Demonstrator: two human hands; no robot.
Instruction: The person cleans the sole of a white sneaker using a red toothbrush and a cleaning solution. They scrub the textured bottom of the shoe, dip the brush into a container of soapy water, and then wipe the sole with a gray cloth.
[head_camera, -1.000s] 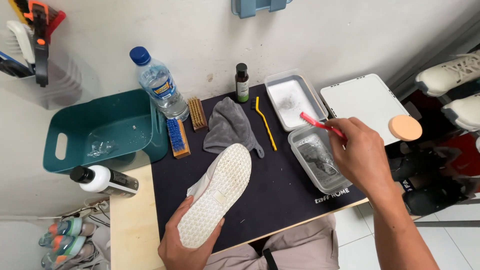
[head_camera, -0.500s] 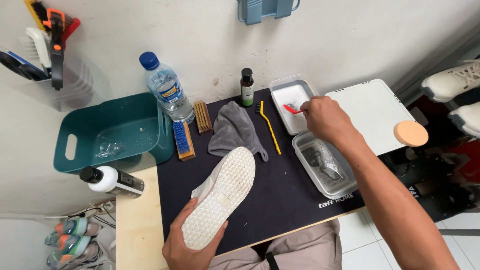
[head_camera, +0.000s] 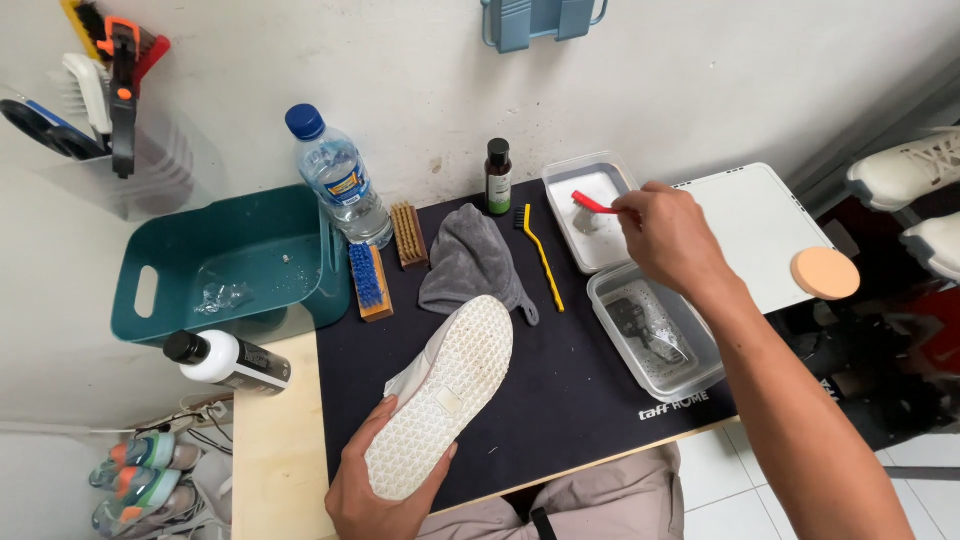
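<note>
**One head-worn view, looking steeply down**

Worn on the head, above and just behind the near edge of the black mat (head_camera: 560, 400). Faces down and forward, toward the white wall (head_camera: 700, 90) at the top of frame. Near enough to crop the right forearm at the lower right corner and the lap at the bottom edge. Takes in the left hand (head_camera: 375, 490) low and close, the right hand (head_camera: 665, 235) farther out over the mat, the teal basin (head_camera: 165, 290) at left, floor and white shoes at right. No second view, so nothing shared.
</note>
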